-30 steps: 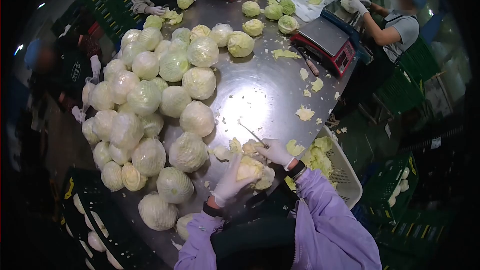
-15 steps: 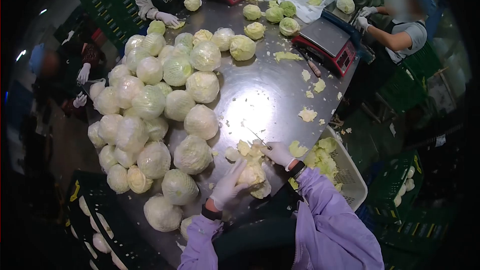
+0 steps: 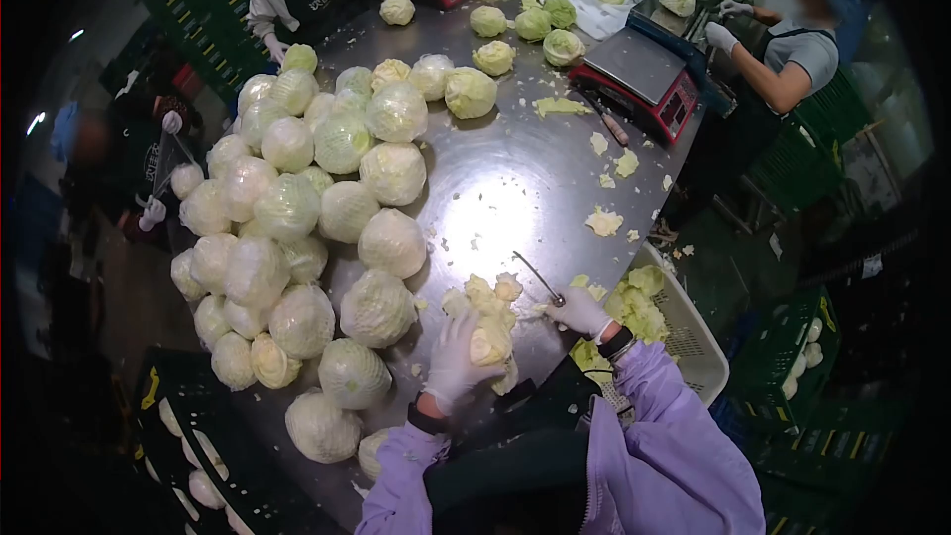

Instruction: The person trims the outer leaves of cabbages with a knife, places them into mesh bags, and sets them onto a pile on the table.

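My left hand [image 3: 458, 362], in a white glove, is wrapped around the left side of a cabbage [image 3: 491, 341] near the front of the table. The cabbage has loose, torn yellowish leaves, and some leaf pieces lie just beyond it. My right hand [image 3: 582, 313], gloved too, is closed on a knife [image 3: 538, 276]. Its thin blade points up and to the left, apart from the cabbage; the handle is mostly hidden in my fist.
Many wrapped cabbages [image 3: 287, 208] are heaped on the steel table [image 3: 466, 168] at left. A white basket [image 3: 693, 342] of leaves stands at right. Farther off are a red scale [image 3: 639, 69], another knife [image 3: 614, 129] and leaf scraps. Co-workers stand around the table; a green crate [image 3: 213, 446] is at lower left.
My right hand and the knife have moved right, away from the cabbage. My left hand has closed further around the cabbage. The co-worker at the far left has raised one hand.
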The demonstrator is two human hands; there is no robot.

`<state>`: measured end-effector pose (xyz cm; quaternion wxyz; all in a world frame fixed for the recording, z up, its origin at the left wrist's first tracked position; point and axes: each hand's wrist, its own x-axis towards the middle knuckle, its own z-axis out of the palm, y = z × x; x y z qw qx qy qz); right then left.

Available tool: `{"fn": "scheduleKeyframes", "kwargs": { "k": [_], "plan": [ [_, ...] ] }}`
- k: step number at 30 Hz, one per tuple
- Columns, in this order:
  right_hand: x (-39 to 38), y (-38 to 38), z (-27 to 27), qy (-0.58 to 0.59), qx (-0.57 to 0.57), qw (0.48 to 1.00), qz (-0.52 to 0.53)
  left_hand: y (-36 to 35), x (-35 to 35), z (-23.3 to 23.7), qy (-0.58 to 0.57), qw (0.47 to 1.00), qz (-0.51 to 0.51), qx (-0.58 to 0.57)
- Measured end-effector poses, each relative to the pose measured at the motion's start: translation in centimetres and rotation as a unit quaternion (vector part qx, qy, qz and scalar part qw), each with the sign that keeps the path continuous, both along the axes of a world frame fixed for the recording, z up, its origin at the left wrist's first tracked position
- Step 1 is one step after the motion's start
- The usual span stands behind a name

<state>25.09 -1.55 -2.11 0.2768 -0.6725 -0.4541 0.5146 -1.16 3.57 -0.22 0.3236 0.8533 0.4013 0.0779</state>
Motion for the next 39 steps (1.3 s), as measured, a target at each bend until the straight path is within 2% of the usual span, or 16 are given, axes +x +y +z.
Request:
{"fn": "scheduleKeyframes", "kwargs": {
  "k": [1, 3, 5, 10, 14, 16, 18, 20, 23, 24, 25, 27, 28, 30, 35, 39],
  "plan": [
    [0.4, 0.3, 0.2, -0.086, 0.006, 0.996, -0.014, 0.4, -0.2, -0.1, -0.001, 1.0, -0.001, 0.005],
    [-1.5, -0.3, 0.6, -0.122, 0.016, 0.992, 0.021, 0.3, -0.7, -0.9, -0.052, 0.998, 0.024, -0.017],
    [-4.5, -1.0, 1.1, -0.135, 0.148, 0.973, 0.118, 0.3, -0.5, -0.8, -0.042, 0.998, 0.014, -0.048],
    [-5.8, -0.4, 2.1, -0.171, 0.124, 0.967, 0.141, 0.7, 0.1, 0.3, -0.072, 0.996, 0.02, -0.051],
    [-5.7, -0.3, 2.3, -0.197, 0.062, 0.964, 0.17, 1.0, 1.0, 1.2, -0.001, 0.996, -0.002, -0.084],
    [-5.8, -0.7, 0.6, -0.214, 0.081, 0.966, 0.121, 1.0, 0.9, 0.7, -0.005, 0.996, -0.003, -0.085],
    [-5.3, -1.6, -1.8, -0.228, 0.099, 0.966, 0.07, 1.0, -0.1, -1.0, -0.126, 0.988, 0.033, -0.085],
    [-3.4, -2.1, -3.8, -0.16, 0.021, 0.987, 0.007, 1.4, -1.5, -1.2, -0.135, 0.984, 0.032, -0.108],
    [-3.0, -2.4, -3.8, -0.171, 0.066, 0.983, 0.001, 1.3, -2.3, -0.6, -0.15, 0.976, 0.045, -0.149],
    [-3.6, -2.0, -1.1, -0.276, 0.097, 0.956, 0.021, 1.3, -2.4, -0.4, -0.16, 0.973, 0.044, -0.16],
    [-4.2, -1.6, 0.7, -0.276, 0.096, 0.956, 0.018, 1.4, -2.4, -0.6, -0.159, 0.973, 0.042, -0.16],
    [-5.5, -1.0, 3.0, -0.152, 0.237, 0.959, 0.02, 1.5, -1.9, -0.7, -0.151, 0.981, 0.022, -0.119],
    [-6.3, -0.7, 2.4, -0.163, 0.32, 0.931, 0.064, 1.6, -1.7, -0.4, -0.151, 0.981, 0.02, -0.12],
    [-6.9, 0.0, 3.4, -0.21, 0.303, 0.92, 0.136, 2.1, -1.3, 0.7, -0.168, 0.95, -0.013, -0.263],
    [-7.1, 1.5, 3.2, -0.331, 0.304, 0.834, 0.319, 2.6, -3.2, -2.2, -0.139, 0.978, -0.043, -0.147],
    [-6.4, 2.2, 2.4, -0.315, 0.322, 0.83, 0.33, 3.5, -2.8, -1.7, -0.141, 0.976, -0.077, -0.15]
  ]
}}
